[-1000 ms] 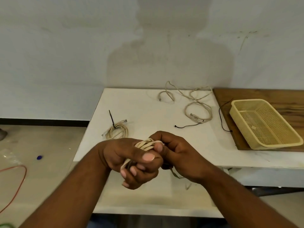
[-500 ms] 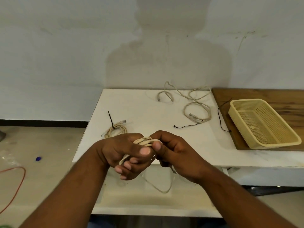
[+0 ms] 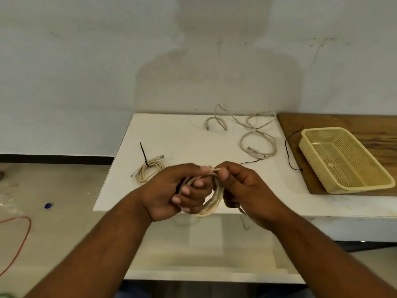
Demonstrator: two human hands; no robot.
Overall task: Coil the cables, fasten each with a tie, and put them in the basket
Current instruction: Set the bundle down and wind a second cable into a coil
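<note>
**A:** Where is the cable now?

**B:** The cream cable (image 3: 211,203) is a coil held in the air, over the near edge of the white table (image 3: 182,136). The left hand (image 3: 171,192) has its fingers curled through the coil and grips it. The right hand (image 3: 247,190) pinches the strands at the top.

**A:** And the other things?

**B:** A tied coil (image 3: 148,172) lies on the table, just left of the hands, with a black tie (image 3: 143,153) around it (the tail of the tie stands up). A loose cable (image 3: 257,138) lies at the far side. A loose black tie (image 3: 287,154) lies at the edge of the wooden board (image 3: 343,121). The yellow basket (image 3: 343,160) sits on this board, well apart from both hands.
</note>
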